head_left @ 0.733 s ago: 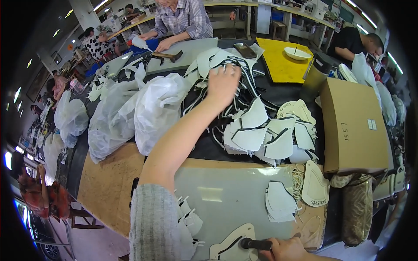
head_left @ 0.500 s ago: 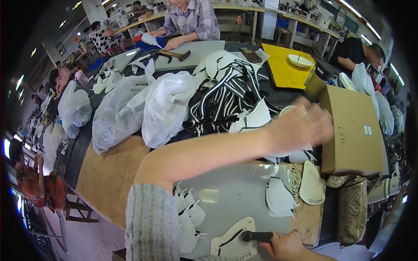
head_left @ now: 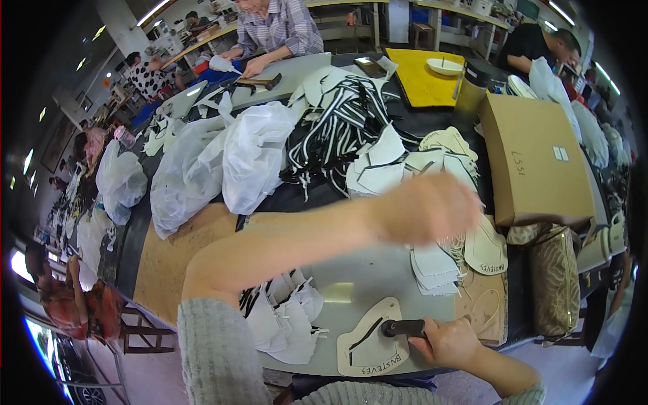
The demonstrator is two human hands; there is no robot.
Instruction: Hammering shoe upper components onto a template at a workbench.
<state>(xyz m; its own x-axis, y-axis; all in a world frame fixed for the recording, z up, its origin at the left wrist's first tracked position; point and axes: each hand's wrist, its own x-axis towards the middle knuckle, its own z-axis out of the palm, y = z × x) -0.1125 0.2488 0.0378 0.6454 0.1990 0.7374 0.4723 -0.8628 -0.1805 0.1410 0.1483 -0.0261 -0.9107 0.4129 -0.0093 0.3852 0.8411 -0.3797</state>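
Note:
My left hand (head_left: 432, 209) reaches across the table above the white cut pieces, its fingers smeared by motion. Whether it holds anything cannot be made out. At the lower right, my right hand (head_left: 451, 343) is closed around a short black tool with a round end (head_left: 407, 329). That end lies over a cream, rounded-triangular template (head_left: 361, 347) with a dark slot and handwriting, set on a grey sheet (head_left: 351, 260). Left of the template, white pieces with black edging (head_left: 287, 327) overlap in a pile. Another stack of white pieces (head_left: 432, 270) sits under and beside my left hand.
Black-and-white straps (head_left: 344, 131) heap up mid-table, beside white plastic bags (head_left: 256, 155). A cardboard box (head_left: 533, 162), a dark bottle (head_left: 471, 94) and a patterned pouch (head_left: 555, 283) stand right. Across the table a person in a checked shirt (head_left: 287, 30) works near a hammer (head_left: 262, 82).
My left hand has moved left and toward me, away from the box. My right hand still grips the black tool over the template. The whole view has shifted slightly.

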